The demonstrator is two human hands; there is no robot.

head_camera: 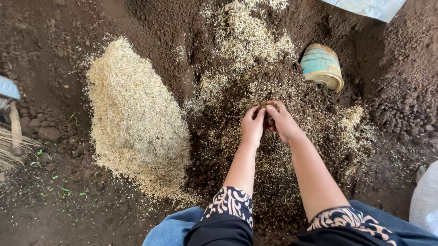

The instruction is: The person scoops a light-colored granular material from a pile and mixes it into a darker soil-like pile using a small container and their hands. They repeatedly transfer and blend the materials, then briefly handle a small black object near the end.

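My left hand [253, 125] and my right hand [282, 121] meet over a patch of dark soil mixed with pale husks [286, 154]. Both hands have their fingers curled together around a small clump of that soil mix, fingertips touching. A heap of pale rice husks [134, 120] lies to the left of my hands. More husks [246, 36] are scattered over the soil beyond them.
A teal tin can [322, 66] lies on its side in the soil at upper right. A broom of thin sticks [2, 147] is at the left edge. A white sack [432, 196] sits at the right edge, pale sheeting [364, 6] at the top.
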